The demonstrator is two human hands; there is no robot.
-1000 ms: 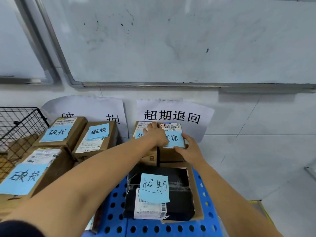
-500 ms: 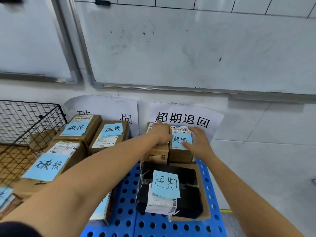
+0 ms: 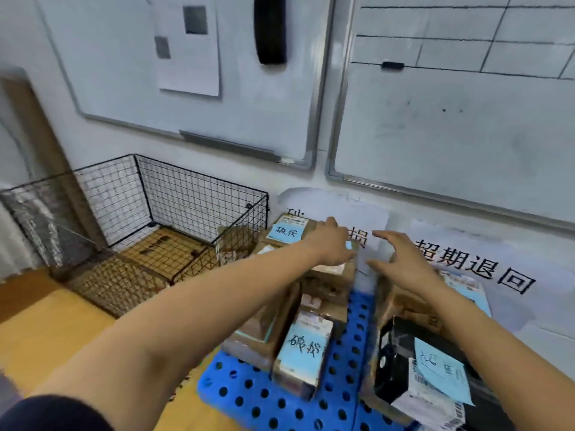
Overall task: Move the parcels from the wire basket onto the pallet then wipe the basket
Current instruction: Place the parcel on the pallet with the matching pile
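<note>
Left hand (image 3: 333,244) and right hand (image 3: 401,259) reach, fingers spread, holding nothing, over parcels (image 3: 303,353) crowding the pallet (image 3: 249,396). The basket (image 3: 186,194) beside it seems to hold one box (image 3: 236,244); whiteboards (image 3: 451,135) hang behind.

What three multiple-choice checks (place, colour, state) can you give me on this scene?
1. The black wire basket stands: A) on the blue perforated plastic pallet; B) left of it; C) right of it.
2. The handwritten paper notes on the brown cardboard parcels are: A) yellow; B) pink; C) light blue.
3. The right hand is: A) open, holding nothing; B) gripping a parcel; C) out of view.
B: it stands beside the pallet's left edge. C: every visible note is light blue. A: fingers spread, nothing held.
</note>
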